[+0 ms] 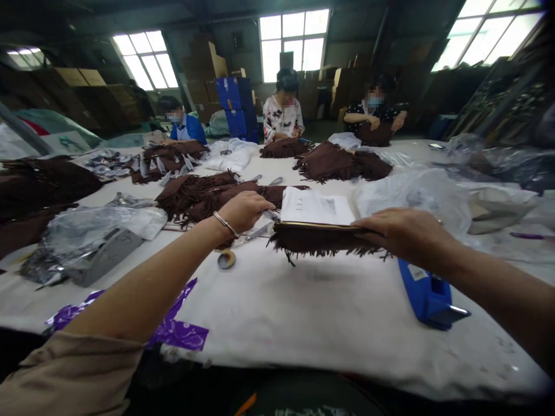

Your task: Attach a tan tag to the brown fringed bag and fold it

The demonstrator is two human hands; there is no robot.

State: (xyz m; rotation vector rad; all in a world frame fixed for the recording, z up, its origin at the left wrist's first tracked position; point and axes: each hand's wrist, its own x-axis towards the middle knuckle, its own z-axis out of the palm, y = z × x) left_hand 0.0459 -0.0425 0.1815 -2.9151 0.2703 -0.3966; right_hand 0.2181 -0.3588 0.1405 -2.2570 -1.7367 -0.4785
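Above the table (pixel 303 312), right hand (pixel 403 234) grips paper-stuffed fringed pouch (pixel 321 238); left hand's (pixel 245 211) grip unclear.

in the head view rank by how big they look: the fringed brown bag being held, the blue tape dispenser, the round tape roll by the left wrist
1. fringed brown bag, held by the right hand
2. blue tape dispenser; it lies nearer the camera, so the gap is unsure
3. round tape roll, clearly smallest, below the left hand
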